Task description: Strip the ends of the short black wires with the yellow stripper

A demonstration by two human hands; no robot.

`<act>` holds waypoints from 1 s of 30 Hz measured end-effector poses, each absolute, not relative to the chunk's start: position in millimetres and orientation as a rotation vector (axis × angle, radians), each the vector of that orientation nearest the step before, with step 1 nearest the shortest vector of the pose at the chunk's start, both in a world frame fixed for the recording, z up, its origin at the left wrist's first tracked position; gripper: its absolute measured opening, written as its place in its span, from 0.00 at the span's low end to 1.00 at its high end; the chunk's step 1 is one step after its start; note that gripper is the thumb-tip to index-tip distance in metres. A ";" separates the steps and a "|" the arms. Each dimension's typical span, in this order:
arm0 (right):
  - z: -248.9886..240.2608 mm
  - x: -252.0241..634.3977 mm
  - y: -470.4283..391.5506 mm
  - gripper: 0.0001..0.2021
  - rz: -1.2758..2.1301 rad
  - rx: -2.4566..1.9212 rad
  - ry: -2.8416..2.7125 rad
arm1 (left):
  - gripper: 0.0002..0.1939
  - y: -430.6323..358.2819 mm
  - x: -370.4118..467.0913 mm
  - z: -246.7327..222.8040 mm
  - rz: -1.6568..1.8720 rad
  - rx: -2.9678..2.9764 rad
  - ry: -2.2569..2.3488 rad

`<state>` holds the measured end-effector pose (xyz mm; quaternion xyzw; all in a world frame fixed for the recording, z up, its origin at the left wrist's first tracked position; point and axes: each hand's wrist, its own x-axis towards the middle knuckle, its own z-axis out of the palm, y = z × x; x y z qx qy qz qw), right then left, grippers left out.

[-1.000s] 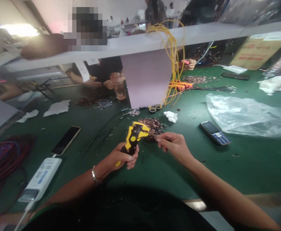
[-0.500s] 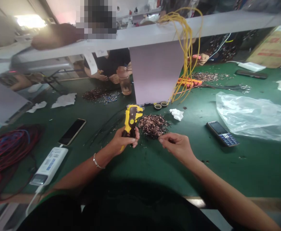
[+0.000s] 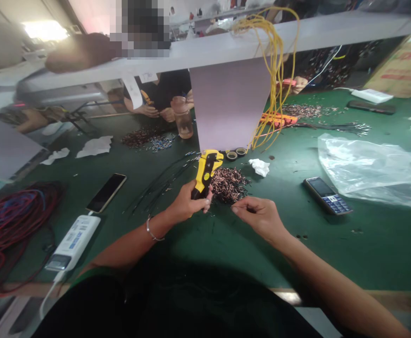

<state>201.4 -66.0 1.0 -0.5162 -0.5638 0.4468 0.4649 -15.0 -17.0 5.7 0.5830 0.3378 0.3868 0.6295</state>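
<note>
My left hand (image 3: 195,199) is wrapped round the handles of a yellow and black wire stripper (image 3: 206,174), its head pointing up and away from me. Just right of the tool lies a heap of short copper and black wire bits (image 3: 230,184). At the near right edge of that heap, my right hand (image 3: 258,212) is closed in a pinch, thumb against index finger. Whatever sits between those fingertips, if anything, is too small to make out. Several thin black wires (image 3: 159,180) lie on the green table left of the stripper.
A keypad phone (image 3: 327,195) and a clear plastic bag (image 3: 370,169) lie at the right. At the left are a smartphone (image 3: 106,192), a white power bank (image 3: 74,241) and red cable coils (image 3: 15,225). Yellow wires (image 3: 274,61) hang from the shelf. Co-workers' hands (image 3: 156,111) show beyond.
My left hand has moved the wire stripper to the right, closer over the wire heap. The black wires at the left show more fully. My right hand has hardly moved.
</note>
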 end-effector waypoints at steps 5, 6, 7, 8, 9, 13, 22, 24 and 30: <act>4.8 207.4 -61.0 0.07 1.060 -1.309 -1.213 | 0.17 -7.2 -21.6 5.1 0.920 1.259 0.716; 4.6 207.0 -60.5 0.07 1.043 -1.317 -1.206 | 0.18 -6.1 -22.3 5.5 0.906 1.251 0.695; 4.2 206.3 -60.3 0.07 1.018 -1.325 -1.207 | 0.19 -5.4 -22.8 6.0 0.889 1.240 0.669; 3.7 205.4 -60.4 0.07 0.985 -1.334 -1.215 | 0.20 -5.1 -23.2 6.5 0.867 1.226 0.637; 3.2 204.5 -60.6 0.07 0.943 -1.345 -1.228 | 0.20 -5.0 -23.7 6.8 0.843 1.204 0.603; 5.8 203.7 -62.5 0.07 0.726 -1.376 -1.326 | 0.26 -5.2 -26.6 4.8 0.742 1.088 0.470; 32.3 203.1 -55.3 0.10 0.388 -1.370 -1.568 | 0.32 -8.0 -28.0 3.1 0.689 0.983 0.405; 35.8 198.2 -52.6 0.10 0.392 -1.368 -1.564 | 0.31 -9.4 -27.4 4.4 0.682 0.992 0.403; 40.0 180.9 -49.1 0.10 0.430 -1.325 -1.561 | 0.30 -11.9 -28.6 5.9 0.692 1.050 0.409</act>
